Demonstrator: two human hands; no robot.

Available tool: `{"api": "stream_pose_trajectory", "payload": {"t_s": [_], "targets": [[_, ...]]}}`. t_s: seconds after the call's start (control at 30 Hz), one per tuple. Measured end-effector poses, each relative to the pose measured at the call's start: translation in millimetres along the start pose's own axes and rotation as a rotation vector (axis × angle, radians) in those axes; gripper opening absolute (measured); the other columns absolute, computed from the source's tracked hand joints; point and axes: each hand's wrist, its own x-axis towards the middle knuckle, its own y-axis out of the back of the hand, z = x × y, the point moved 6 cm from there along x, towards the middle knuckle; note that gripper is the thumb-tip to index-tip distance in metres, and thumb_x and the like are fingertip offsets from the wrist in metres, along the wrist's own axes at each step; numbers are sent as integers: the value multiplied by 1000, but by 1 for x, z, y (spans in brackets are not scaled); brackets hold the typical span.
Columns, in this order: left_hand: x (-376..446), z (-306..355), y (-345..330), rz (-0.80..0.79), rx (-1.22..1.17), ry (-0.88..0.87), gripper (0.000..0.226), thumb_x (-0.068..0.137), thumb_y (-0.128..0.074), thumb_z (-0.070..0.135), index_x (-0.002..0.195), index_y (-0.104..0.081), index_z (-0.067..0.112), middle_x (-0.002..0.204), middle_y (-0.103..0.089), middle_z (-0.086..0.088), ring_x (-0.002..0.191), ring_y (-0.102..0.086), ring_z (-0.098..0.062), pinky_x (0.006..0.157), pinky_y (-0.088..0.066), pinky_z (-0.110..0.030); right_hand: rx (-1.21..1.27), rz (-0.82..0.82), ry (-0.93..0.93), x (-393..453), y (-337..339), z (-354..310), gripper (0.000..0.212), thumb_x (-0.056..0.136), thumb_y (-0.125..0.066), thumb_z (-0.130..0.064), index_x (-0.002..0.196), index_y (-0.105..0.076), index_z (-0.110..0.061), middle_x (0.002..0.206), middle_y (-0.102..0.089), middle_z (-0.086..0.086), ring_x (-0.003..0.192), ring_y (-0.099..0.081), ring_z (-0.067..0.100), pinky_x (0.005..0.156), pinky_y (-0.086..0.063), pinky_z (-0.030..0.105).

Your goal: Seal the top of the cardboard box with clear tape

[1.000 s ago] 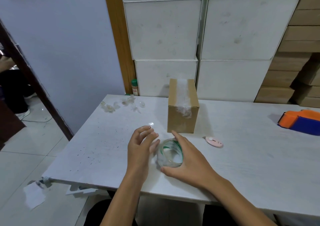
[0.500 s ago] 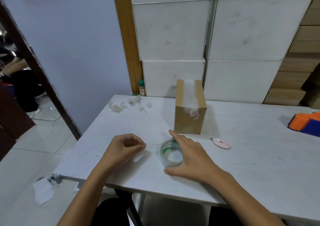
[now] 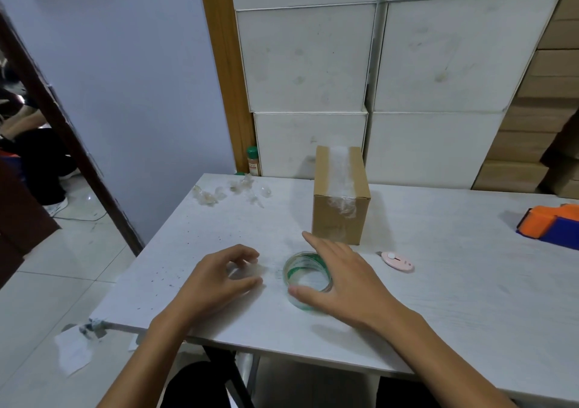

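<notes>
Right now the person's right hand [image 3: 341, 279] lies over the roll of clear tape [image 3: 306, 278], with the thumb on the near side and the fingers spread across the far side, so it holds the roll down on the tabletop [image 3: 454, 282]. The roll lies flat, with its hole facing up. The left hand [image 3: 219, 277] is just beside it, fingers curled in loosely. It looks like there may be a thin bit of tape at the fingertips, but it is too see-through to tell if the hand grips anything.

A little past the hands stands the cardboard box [image 3: 341, 194], near the middle of the tabletop. It is close to the tape roll but not touching it. The long side of the box runs away from the person, toward the white boxes at the wall. A strip of tape already goes along the top, from the far end to the near end, and hangs crumpled over the front. So the top seems mostly closed, and I think what is left is to add more tape or press it down.

A small pink cutter [image 3: 398, 261] lies to the right of the roll. Balled-up tape scraps [image 3: 230, 191] sit at the far left.
</notes>
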Motion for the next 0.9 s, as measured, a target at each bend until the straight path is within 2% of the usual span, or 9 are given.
{"api": "stream_pose_trajectory", "payload": {"t_s": [0.13,0.23,0.3,0.37,0.47,0.57,0.63,0.7,0.9], "targets": [[3,2,9,-88,74,-2,59,82,-86,50,134,-59,51,120,-73,25,108,-69,4,95,-57,-27,6,340,85,0,36,4,57,90,-61,-60,138,-62,-30,127,-70,-11,113,-60,11,98,-52,40],[8,10,19,-166,166,-12,69,83,-83,57,145,-54,48,126,-70,25,111,-66,3,100,-58,-34,-47,604,118,3,63,19,35,91,-71,-39,120,-72,-21,110,-74,-6,102,-61,17,87,-50,32],[15,19,31,-209,188,-7,79,75,-75,72,146,-56,44,126,-70,25,111,-66,3,99,-58,-31,-88,693,99,9,79,29,28,91,-76,-31,116,-73,-18,105,-73,-2,101,-60,21,84,-46,29],[25,39,43,-170,185,-56,77,73,-73,75,142,-63,42,126,-72,22,112,-67,3,97,-57,-28,-110,715,87,19,89,39,30,92,-79,-27,119,-73,-16,110,-72,0,106,-60,24,89,-44,27],[45,91,47,28,78,-233,50,88,-81,51,135,-71,36,126,-74,18,113,-67,2,94,-55,-25,-123,659,80,39,96,50,36,92,-79,-31,125,-73,-18,123,-70,2,118,-57,24,98,-41,25],[74,142,21,134,48,-378,44,95,-79,36,138,-72,27,135,-73,11,123,-65,-4,103,-51,-25,-97,556,62,56,95,55,37,93,-77,-36,127,-75,-21,134,-70,1,129,-57,23,104,-46,36],[93,162,0,159,89,-440,45,96,-79,37,139,-73,26,140,-73,6,130,-65,-12,111,-52,-34,-81,506,42,61,93,58,32,94,-75,-37,122,-78,-23,137,-71,-2,132,-58,21,105,-50,43],[106,171,-15,144,129,-457,42,95,-79,37,136,-75,25,140,-74,5,130,-67,-15,109,-54,-40,-46,489,43,62,92,61,26,94,-75,-34,118,-81,-24,133,-74,-6,127,-63,18,101,-53,46],[115,164,-22,135,164,-520,29,95,-80,22,124,-83,20,125,-82,1,113,-74,-19,98,-59,-36,-34,485,80,60,92,62,24,96,-76,-33,118,-82,-26,127,-78,-7,133,-64,19,103,-54,41]]}}
